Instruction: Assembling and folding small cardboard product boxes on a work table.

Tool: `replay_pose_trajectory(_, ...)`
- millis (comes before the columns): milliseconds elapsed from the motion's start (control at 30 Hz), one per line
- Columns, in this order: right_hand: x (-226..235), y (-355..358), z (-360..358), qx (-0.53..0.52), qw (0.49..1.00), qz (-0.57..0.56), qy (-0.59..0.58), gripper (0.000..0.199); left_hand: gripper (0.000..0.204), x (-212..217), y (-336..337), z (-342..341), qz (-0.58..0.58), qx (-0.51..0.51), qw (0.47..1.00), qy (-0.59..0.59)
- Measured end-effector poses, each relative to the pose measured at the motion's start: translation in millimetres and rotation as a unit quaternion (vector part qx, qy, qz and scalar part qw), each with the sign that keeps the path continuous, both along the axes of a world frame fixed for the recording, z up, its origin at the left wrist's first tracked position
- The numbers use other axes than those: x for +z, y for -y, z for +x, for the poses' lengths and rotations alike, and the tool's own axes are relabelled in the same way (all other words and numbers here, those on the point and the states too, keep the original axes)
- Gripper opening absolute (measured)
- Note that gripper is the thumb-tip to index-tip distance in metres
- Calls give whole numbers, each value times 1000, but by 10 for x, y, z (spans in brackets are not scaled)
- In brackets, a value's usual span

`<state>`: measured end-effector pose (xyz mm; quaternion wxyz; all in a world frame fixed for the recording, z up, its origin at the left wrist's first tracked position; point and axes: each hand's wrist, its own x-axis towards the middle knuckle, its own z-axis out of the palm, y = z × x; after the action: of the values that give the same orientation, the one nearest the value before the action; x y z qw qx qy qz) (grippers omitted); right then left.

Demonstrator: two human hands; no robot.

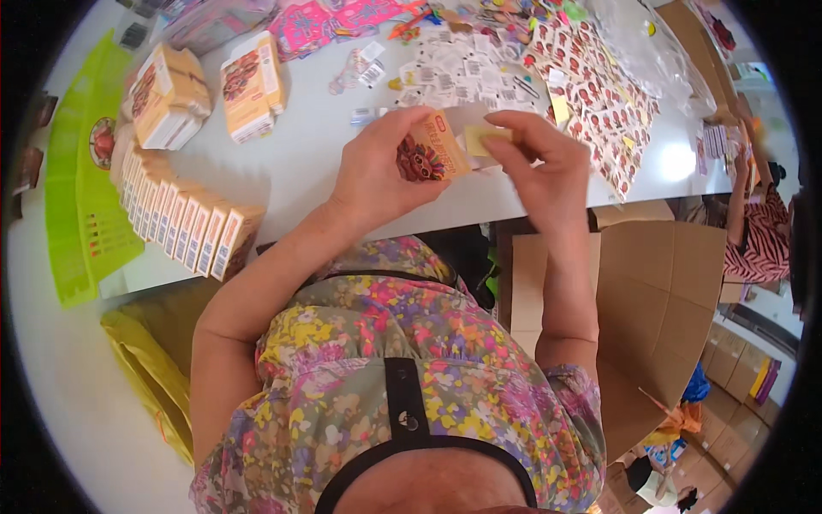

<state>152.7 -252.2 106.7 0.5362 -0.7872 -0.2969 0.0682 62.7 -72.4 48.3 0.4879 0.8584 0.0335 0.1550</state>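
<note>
In my left hand [381, 171] is a small orange printed carton [431, 152], tilted, with its end toward my right hand. My right hand [544, 163] pinches a small pale yellow paper slip [482, 140] between thumb and fingertips, right beside that end of the carton. Whether the slip reaches inside the carton, I cannot tell. To the left, a curved row of matching cartons [193, 223] stands on the white table. Two stacks of cartons, a thicker stack [167, 98] and a smaller stack [253, 86], sit behind the row.
Small white labelled packets [454, 68] are spread beyond my hands. Printed character sheets [599, 111] lie at the right, near clear plastic bags [659, 60]. Pink packets [317, 26] lie at the back. A green plastic sheet [81, 171] hangs at the left, an open cardboard box [655, 300] stands below right.
</note>
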Motion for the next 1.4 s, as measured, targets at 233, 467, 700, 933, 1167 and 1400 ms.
replay_pose_trajectory(233,-51,-446,-133,79,957,-116,255,24,70,-162,-167,-201,68,78,994,46)
replay_pose_trajectory(467,-14,-923,105,155,964,-64,208,13,72,-420,-403,-310,-17,136,989,63)
replay_pose_trajectory(700,-661,-1793,1514,157,873,-156,435,36,70,-458,-449,-235,-166,159,970,85)
replay_pose_trajectory(933,-550,-2030,1748,228,760,-347,500,34,72,-516,-486,-235,-172,153,970,82)
replay_pose_trajectory(1167,-742,-2012,1953,196,822,-151,513,22,72,-467,-496,-236,-138,165,973,88)
replay_pose_trajectory(1400,-289,-1792,1648,152,984,57,80,16,73,-440,-494,-190,-105,162,976,106)
